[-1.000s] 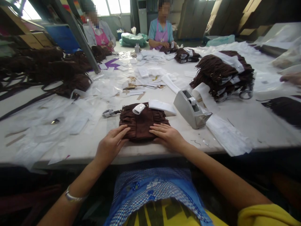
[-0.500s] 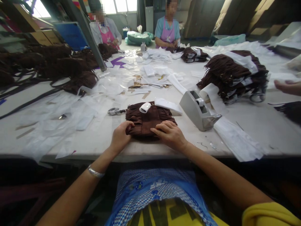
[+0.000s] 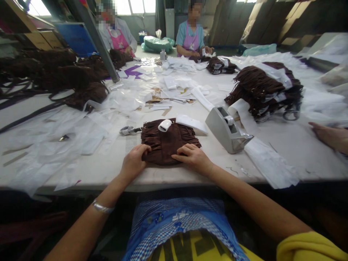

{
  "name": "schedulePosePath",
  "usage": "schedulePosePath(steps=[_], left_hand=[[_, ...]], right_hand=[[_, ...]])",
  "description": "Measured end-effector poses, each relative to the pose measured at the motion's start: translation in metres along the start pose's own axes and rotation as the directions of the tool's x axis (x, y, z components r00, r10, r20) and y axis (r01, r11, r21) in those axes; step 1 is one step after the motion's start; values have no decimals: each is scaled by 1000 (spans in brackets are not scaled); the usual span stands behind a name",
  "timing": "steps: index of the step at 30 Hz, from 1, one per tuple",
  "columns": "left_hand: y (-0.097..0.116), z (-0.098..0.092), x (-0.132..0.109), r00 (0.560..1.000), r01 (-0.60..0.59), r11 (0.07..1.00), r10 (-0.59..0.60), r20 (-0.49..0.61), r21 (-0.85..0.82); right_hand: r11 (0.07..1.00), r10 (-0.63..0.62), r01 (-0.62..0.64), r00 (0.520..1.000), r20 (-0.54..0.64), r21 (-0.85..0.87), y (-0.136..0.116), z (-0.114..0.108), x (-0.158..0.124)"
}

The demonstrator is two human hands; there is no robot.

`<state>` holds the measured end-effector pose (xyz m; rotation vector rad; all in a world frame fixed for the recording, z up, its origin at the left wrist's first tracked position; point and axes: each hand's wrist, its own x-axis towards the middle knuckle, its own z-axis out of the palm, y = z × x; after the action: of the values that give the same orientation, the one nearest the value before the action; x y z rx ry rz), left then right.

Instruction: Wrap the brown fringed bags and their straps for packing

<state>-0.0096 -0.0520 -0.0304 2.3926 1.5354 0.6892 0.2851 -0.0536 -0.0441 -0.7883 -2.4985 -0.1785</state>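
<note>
A dark brown fringed bag (image 3: 170, 141) lies flat near the table's front edge. My left hand (image 3: 136, 157) is closed on its lower left corner, fingers curled over the fringe. At the lower right side, my right hand (image 3: 193, 156) pinches the bag's edge between thumb and fingers. A small white wrapped piece (image 3: 165, 125) sits on top of the bag. Behind its upper right lies a folded white strip (image 3: 191, 123). A wrapped metal clasp (image 3: 130, 130) sticks out at the upper left.
A grey tape dispenser (image 3: 228, 130) stands right of the bag, beside white paper strips (image 3: 272, 163). Stacked fringed bags (image 3: 266, 88) rise behind it. Clear plastic sheets (image 3: 54, 145) cover the left. Another person's hand (image 3: 330, 137) is at the right edge; two people work across the table.
My hands stay on the bag with nearly the same hold; the fringe at left lies a little flatter. The other person's hand at right sits lower. The whole view has shifted slightly.
</note>
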Motion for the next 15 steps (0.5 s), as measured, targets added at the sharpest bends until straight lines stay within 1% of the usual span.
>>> schedulePosePath(steps=[1, 2, 3, 4, 5, 6, 7, 8, 10, 11, 12, 13, 14, 15], left_hand=[[1, -10, -4, 999, -19, 1000, 18, 41, 20], [5, -20, -8, 998, -39, 998, 36, 57, 45], [12, -28, -11, 998, -60, 995, 57, 36, 82], [21, -34, -13, 996, -78, 990, 81, -27, 118], [32, -36, -15, 989, -96, 987, 110, -101, 131], [43, -34, -16, 979, -131, 985, 146, -144, 114], [53, -27, -15, 971, -180, 980, 191, -146, 86], [61, -16, -14, 964, -236, 970, 242, -108, 61], [70, 11, -11, 942, -335, 938, 334, 20, 90], [70, 25, -9, 933, -360, 924, 355, 58, 131], [68, 37, -8, 930, -368, 914, 357, 90, 170], [65, 47, -8, 929, -369, 907, 355, 104, 203], [62, 53, -7, 931, -365, 903, 348, 112, 225], [59, 56, -7, 931, -364, 900, 346, 118, 239]], right_hand=[[1000, 16, -16, 999, 31, 9, -3, -1, 0], [999, 32, -33, 998, 62, 17, -7, -1, 0], [998, 48, -50, 994, 94, 25, -12, -2, 0], [997, 63, -67, 990, 123, 33, -18, -2, 0], [995, 79, -86, 986, 148, 42, -23, -3, 0], [993, 93, -104, 982, 164, 56, -28, -4, 0], [990, 104, -119, 980, 167, 81, -32, -7, -1], [984, 106, -127, 980, 166, 124, -33, -11, -1], [957, 99, -134, 985, 144, 256, -27, -23, -2], [936, 120, -151, 986, 117, 317, -20, -29, -2], [917, 176, -192, 981, 76, 350, -9, -36, -2], [902, 264, -256, 964, 25, 349, 4, -42, -1], [886, 372, -344, 928, -34, 313, 19, -45, 1], [863, 474, -440, 876, -94, 249, 35, -46, 4]])
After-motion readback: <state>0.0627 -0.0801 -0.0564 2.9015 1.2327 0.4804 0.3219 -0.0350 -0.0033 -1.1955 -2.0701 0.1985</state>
